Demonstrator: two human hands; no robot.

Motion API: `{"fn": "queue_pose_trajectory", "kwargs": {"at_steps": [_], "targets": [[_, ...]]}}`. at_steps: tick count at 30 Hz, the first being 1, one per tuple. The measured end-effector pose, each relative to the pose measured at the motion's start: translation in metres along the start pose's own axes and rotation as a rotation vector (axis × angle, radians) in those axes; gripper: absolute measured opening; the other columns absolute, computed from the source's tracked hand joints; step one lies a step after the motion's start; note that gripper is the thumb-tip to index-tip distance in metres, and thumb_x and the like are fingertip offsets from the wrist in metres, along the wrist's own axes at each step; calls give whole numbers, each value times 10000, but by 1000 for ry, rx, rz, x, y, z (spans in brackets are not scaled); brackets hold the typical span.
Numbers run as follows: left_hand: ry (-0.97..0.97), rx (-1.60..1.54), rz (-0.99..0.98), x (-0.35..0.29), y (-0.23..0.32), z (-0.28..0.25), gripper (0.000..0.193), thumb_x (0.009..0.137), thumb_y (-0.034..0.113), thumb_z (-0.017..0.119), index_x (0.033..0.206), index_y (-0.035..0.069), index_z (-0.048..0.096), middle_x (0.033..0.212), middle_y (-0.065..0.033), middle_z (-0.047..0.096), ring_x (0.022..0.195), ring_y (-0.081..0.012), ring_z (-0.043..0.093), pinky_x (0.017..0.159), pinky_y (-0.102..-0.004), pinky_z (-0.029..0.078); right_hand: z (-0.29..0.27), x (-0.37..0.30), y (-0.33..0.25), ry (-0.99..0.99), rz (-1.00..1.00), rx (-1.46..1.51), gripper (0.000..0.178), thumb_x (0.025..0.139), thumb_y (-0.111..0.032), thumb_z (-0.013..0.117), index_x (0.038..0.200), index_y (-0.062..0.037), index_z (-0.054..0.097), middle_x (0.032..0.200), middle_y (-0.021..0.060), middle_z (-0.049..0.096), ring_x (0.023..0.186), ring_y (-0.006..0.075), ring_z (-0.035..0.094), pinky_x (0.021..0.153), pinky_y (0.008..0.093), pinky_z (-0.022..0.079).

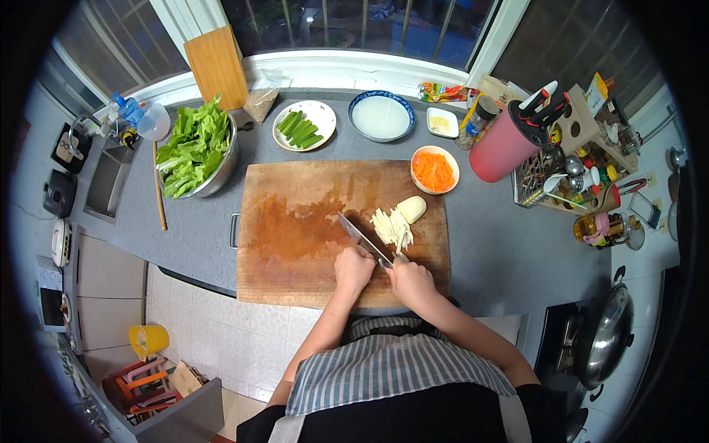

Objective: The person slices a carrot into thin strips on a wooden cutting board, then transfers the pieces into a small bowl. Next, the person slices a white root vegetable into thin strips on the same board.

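A kitchen knife [357, 235] slants over the wooden cutting board [288, 269], its blade pointing away and to the left. My right hand [411, 282] is closed round its handle end. Close against the blade's near side, my left hand [354, 267] is curled with the fingertips mostly hidden; what it grips, if anything, cannot be made out. Just beyond my right hand lies a loose pile of pale cut strips [391, 227]. Touching the pile is a larger pale yellow, peeled piece of vegetable [412, 209], perhaps potato.
Behind the board stand a plate of green cut pieces [299, 129], a blue-rimmed bowl of cloudy liquid [382, 117] and a small square dish [442, 122]. A bowl of orange shreds [433, 170] touches the board's corner. Leafy greens [196, 148] fill a metal bowl; a red knife block [508, 144] stands right.
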State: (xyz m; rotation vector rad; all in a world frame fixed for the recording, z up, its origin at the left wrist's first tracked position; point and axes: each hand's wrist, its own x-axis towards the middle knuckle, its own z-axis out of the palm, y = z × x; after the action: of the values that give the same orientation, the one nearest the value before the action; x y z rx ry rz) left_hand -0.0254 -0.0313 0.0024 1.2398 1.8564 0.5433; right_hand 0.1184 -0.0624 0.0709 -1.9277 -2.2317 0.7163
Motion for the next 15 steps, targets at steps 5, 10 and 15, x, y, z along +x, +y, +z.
{"fn": "queue_pose_trajectory", "kwargs": {"at_steps": [5,10,15], "targets": [[-18,-112,-2,-2,-1,-3,197,764,161,581,667,-7,610,502,-161,599,489,-286,641,657,-375,541,3,-1,-2,51,-4,13,275,925,-260,524,838,-5,574,679,231,633,659,407,644,623,498,518],[-15,-100,10,-5,4,-5,175,767,155,582,681,7,616,496,-160,595,490,-283,641,644,-368,540,-13,-12,-2,-59,13,5,265,924,-257,523,868,-7,589,694,238,635,664,413,643,627,499,514],[21,-29,154,-2,0,-3,138,769,85,583,662,5,550,501,-91,601,412,-200,606,461,-322,501,6,0,-6,18,-9,14,272,923,-265,525,836,-12,574,703,234,633,666,418,637,616,501,510]]}}
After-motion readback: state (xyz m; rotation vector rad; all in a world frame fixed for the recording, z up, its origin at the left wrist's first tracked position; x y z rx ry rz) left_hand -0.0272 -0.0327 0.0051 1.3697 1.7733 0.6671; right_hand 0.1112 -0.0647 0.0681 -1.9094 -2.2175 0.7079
